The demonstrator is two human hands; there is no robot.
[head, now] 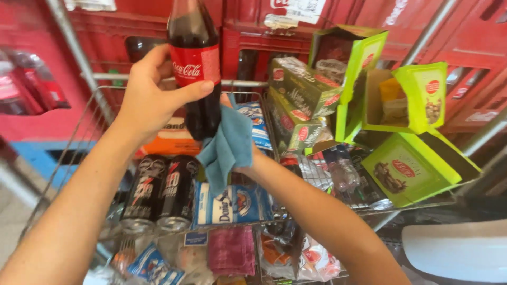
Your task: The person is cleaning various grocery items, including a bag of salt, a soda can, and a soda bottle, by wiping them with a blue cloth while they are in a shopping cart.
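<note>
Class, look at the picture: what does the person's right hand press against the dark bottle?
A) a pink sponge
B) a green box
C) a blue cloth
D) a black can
C: the right hand holds a blue cloth against the bottle, which the left hand grips around its red label.

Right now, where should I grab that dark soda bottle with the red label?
Grip the dark glass soda bottle with the red label around its labelled middle, from the left side, as the left hand does. It stands upright, and the blue cloth covers its lower right.
</note>
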